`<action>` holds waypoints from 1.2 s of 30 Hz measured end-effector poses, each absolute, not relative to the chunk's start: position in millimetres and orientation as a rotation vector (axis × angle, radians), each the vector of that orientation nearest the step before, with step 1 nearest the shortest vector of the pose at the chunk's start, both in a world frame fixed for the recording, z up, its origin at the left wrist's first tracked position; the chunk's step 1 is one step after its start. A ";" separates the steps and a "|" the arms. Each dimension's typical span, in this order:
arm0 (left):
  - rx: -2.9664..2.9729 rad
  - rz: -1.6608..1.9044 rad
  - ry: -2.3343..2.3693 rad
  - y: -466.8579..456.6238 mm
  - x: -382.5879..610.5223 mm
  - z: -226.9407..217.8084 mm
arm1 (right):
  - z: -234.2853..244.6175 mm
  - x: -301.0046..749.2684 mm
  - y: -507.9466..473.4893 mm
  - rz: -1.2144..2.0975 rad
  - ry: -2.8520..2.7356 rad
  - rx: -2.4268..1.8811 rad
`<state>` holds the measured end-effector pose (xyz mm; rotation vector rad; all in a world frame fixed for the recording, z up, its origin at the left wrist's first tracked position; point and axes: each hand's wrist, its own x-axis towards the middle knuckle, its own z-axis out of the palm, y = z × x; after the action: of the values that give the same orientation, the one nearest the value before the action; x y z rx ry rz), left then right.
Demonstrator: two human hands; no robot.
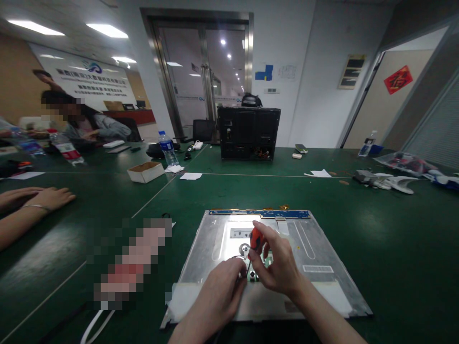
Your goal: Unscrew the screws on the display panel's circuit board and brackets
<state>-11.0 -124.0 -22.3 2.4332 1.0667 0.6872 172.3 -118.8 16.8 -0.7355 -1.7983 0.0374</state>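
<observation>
A grey metal display panel (pixel 308 291) lies flat on the green table, a blue circuit strip (pixel 258 214) along its far edge. My right hand (pixel 278 260) grips a screwdriver with a red and black handle (pixel 256 239). Its thin shaft points down at a small green circuit board (pixel 255 276) in the middle of the panel, mostly covered by my hands. Beside the screwdriver's tip, my left hand (pixel 224 289) rests on the panel with its fingers bent together; whatever they pinch is hidden. A round metal piece (pixel 244 249) sits just beyond the fingers.
Left of the panel lies a pixelated reddish object (pixel 132 263) with a white cable (pixel 93 327). Another person's hand (pixel 50 199) rests at the left. Farther back are a small open box (pixel 145 172), a water bottle (pixel 167 148), and a black case (pixel 249 131).
</observation>
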 end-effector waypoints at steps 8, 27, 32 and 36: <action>2.447 0.706 1.057 -124.4 -10.1 -21.6 | 13.6 171.7 -118.0 0.007 -1.772 -0.791; 2.420 0.754 1.051 -124.7 -11.0 -20.4 | 17.1 172.7 -119.5 0.030 -1.799 -0.740; 2.423 0.723 1.057 -125.1 -11.0 -20.0 | 15.5 172.9 -118.1 0.043 -1.812 -0.728; 2.433 0.702 1.070 -125.0 -11.1 -21.7 | 13.6 171.7 -117.6 0.012 -1.787 -0.757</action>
<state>-11.1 -125.0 -21.7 2.4332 1.0698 0.7024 171.7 -117.6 13.6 -0.7574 -1.7866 0.0124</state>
